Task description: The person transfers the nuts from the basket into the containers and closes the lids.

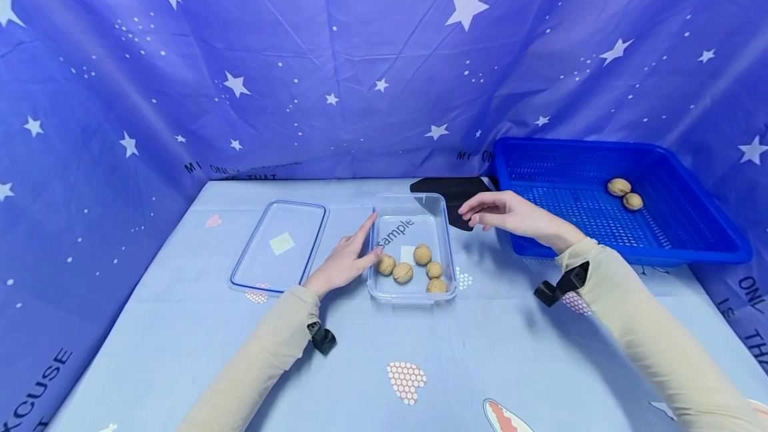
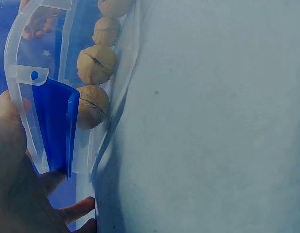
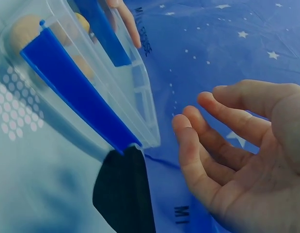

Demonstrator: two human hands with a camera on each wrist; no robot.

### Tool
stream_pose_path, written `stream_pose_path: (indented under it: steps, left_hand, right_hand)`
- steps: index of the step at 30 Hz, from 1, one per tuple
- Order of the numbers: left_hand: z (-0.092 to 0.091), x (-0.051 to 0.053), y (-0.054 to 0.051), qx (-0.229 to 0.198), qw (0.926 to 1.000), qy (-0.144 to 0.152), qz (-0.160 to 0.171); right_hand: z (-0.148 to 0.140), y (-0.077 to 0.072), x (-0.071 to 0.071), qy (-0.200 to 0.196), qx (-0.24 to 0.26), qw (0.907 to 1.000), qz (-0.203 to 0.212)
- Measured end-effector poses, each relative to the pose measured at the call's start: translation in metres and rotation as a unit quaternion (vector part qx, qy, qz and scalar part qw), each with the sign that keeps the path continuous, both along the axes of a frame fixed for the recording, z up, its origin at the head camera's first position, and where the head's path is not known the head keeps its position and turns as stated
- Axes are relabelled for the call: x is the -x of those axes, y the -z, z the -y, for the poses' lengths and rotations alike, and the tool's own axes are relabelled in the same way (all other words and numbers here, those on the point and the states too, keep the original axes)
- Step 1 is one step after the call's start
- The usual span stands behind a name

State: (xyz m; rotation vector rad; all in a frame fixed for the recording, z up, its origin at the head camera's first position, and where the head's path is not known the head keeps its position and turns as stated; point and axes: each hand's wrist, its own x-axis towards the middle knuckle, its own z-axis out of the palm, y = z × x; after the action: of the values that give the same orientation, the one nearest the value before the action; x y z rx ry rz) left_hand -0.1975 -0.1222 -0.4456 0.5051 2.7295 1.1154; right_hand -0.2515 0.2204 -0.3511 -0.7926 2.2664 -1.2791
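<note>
A clear lidless box point(image 1: 411, 297) stands mid-table with several walnuts point(image 1: 403, 273) in its near part. My left hand point(image 1: 342, 264) touches the box's left wall with its fingers extended; in the left wrist view that hand point(image 2: 19, 165) lies along the box point(image 2: 14, 53), beside a row of walnuts point(image 2: 96, 64). Just right of the box, my right hand point(image 1: 510, 213) hovers apart from it. The right wrist view shows this hand point(image 3: 246, 145) with loosely bent fingers and nothing between them, near the box's side wall point(image 3: 150, 111).
A blue basket point(image 1: 690, 255) with two walnuts point(image 1: 633, 201) stands at the right. The box's clear lid point(image 1: 278, 245), edged in blue, lies at the left. Behind the box is a black flat thing point(image 1: 450, 187). Starry blue cloth point(image 1: 360, 39) hangs around the table.
</note>
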Motion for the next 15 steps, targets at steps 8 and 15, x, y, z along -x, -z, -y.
stream_pose_path:
  steps: [8,15]
  left_hand:
    - [0.000,-0.002,-0.003,-0.002,1.0000,0.000,0.008]
    - [0.000,-0.002,-0.001,-0.002,1.0000,-0.003,0.007]
  right_hand:
    - [-0.017,-0.010,0.002,0.032,-0.012,0.9994,0.004]
    - [-0.031,-0.018,0.002,0.059,-0.029,0.9978,-0.004]
